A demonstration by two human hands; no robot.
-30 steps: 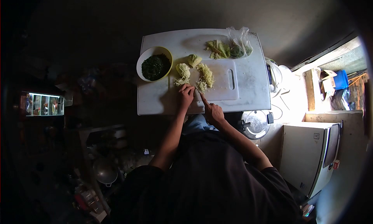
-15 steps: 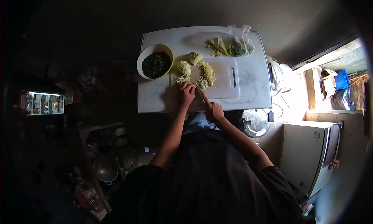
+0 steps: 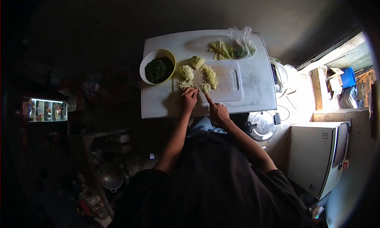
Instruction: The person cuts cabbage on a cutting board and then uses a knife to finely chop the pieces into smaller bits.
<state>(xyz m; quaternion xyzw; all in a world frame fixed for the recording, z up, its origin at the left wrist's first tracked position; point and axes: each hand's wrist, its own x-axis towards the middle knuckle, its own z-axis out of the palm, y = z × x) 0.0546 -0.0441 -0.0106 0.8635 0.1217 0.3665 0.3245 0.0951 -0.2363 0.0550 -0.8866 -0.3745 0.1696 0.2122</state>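
Note:
My right hand (image 3: 218,111) is closed around a knife, its index finger stretched along the top of the blade; most of the knife is hidden or too thin to make out. Close by, my left hand (image 3: 190,97) has its fingers bent and pressed on a small piece of cabbage, mostly covered by the fingertips. Both hands are at the near side of a white cutting board (image 3: 225,94). Chopped cabbage (image 3: 209,76) lies in a curved heap beyond the blade. Beside it are loose cabbage leaves (image 3: 186,74) and a cabbage chunk (image 3: 197,61).
A bowl (image 3: 169,55) of chopped dark greens stands at the table's left. Leafy trimmings (image 3: 221,50) and a clear plastic bag (image 3: 244,40) lie at the back right of the white table (image 3: 158,105). A pot lid (image 3: 262,126) is below the right edge.
The view has shifted slightly, so the table appears a little lower. Both hands stay close together at the board, with only a small shift of the left fingers.

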